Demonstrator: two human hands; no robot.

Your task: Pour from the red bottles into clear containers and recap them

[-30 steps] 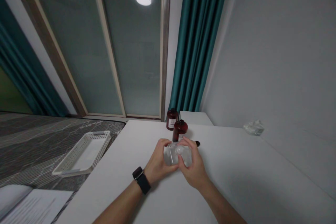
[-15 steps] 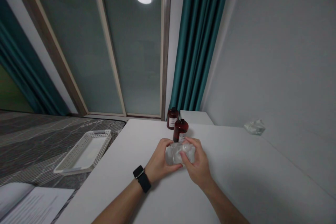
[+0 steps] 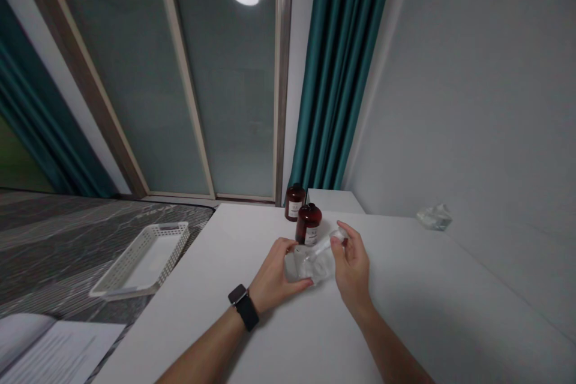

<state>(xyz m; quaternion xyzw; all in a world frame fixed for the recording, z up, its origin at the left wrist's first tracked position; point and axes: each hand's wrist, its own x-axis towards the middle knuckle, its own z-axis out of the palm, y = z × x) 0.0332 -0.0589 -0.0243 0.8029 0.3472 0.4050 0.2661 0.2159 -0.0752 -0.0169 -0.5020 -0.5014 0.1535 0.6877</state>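
My left hand [image 3: 273,276], with a dark watch at the wrist, is wrapped round a clear, shiny plastic container [image 3: 310,265] just above the white table. Between the thumb and fingers of my right hand [image 3: 353,273] is a whitish, translucent piece with a rounded end [image 3: 338,234]. A pale, narrow part runs from it down to the container; whether the two are joined I cannot tell. Right behind the container stands a dark red-brown bottle [image 3: 308,222] with a white label. A second such bottle [image 3: 294,203] is farther back, slightly to the left.
A white perforated basket [image 3: 168,264] lies left of the table, on a grey patterned surface. Nearer me is an open book [image 3: 76,348]. Crumpled clear plastic [image 3: 434,217] rests by the wall at the right. A white box-like unit [image 3: 337,201] adjoins the table's far edge.
My right hand has moved right and slightly up, drawing the whitish piece away from the container's middle. My left hand stays round the container.
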